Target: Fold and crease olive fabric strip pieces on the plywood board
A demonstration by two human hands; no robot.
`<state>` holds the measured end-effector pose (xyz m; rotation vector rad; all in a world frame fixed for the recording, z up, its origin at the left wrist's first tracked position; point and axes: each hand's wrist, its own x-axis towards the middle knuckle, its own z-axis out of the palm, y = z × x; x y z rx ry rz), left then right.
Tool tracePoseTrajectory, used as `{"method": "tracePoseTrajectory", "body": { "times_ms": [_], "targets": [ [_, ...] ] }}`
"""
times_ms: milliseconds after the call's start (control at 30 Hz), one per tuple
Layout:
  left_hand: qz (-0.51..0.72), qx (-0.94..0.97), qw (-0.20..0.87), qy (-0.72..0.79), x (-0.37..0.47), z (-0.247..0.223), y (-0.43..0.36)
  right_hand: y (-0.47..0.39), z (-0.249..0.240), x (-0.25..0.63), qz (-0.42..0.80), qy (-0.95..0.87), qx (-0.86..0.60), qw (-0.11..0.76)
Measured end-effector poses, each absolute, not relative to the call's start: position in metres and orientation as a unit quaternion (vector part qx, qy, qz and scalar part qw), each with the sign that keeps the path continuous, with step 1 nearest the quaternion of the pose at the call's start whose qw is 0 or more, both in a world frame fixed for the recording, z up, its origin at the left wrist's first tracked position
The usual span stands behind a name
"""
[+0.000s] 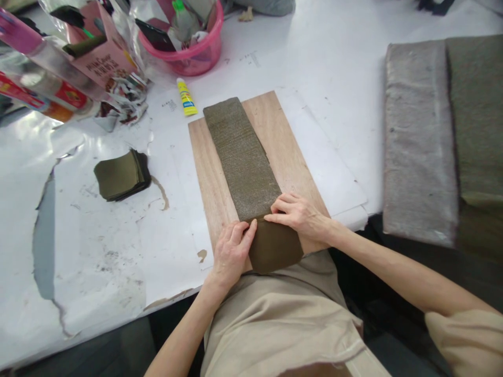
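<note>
A long strip of dark olive fabric (245,157) lies lengthwise on a wooden board (271,120). At its near end is a smooth brown-olive piece (275,246), its upper edge meeting the strip. My left hand (232,248) rests at the left end of that edge, thumb and fingers pressed close together. From the right, my right hand (296,213) presses the same edge with its fingertips, fingers bent and close together. The two thumbs are nearly touching. Whether either hand pinches the fabric or only presses on it cannot be made out.
A stack of olive pieces (118,175) lies left of the board. Beyond it are a yellow tube (186,98), a pink basket (204,55) and bottles (51,86). Folded grey and olive fabric (420,141) hangs over the table edge at right.
</note>
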<state>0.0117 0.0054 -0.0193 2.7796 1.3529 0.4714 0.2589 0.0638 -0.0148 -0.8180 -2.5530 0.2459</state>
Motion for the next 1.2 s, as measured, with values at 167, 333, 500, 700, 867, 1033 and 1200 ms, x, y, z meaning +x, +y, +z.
{"method": "tracePoseTrajectory", "body": {
  "times_ms": [167, 333, 500, 700, 867, 1033, 1200],
  "targets": [
    [0.092, 0.901, -0.009, 0.424, 0.016, -0.011, 0.005, 0.062, -0.011, 0.258, 0.059, -0.932, -0.287, 0.215],
    [0.044, 0.911, -0.021, 0.408, 0.021, -0.005, 0.01, 0.064, -0.012, 0.262, 0.047, -0.935, -0.28, 0.211],
    [-0.004, 0.914, -0.022, 0.406, 0.026, 0.002, 0.012, 0.065, -0.014, 0.273, 0.048, -0.929, -0.286, 0.23],
    [-0.008, 0.921, -0.018, 0.388, 0.031, 0.007, 0.014, 0.063, -0.013, 0.281, 0.058, -0.926, -0.3, 0.223],
    [-0.038, 0.927, -0.007, 0.374, 0.034, 0.013, 0.019, 0.061, -0.011, 0.282, 0.069, -0.923, -0.305, 0.225],
    [-0.068, 0.927, -0.001, 0.368, 0.038, 0.016, 0.022, 0.059, -0.012, 0.285, 0.07, -0.923, -0.305, 0.225],
    [-0.086, 0.927, 0.001, 0.364, 0.043, 0.018, 0.024, 0.058, -0.013, 0.289, 0.072, -0.922, -0.307, 0.225]
  ]
}}
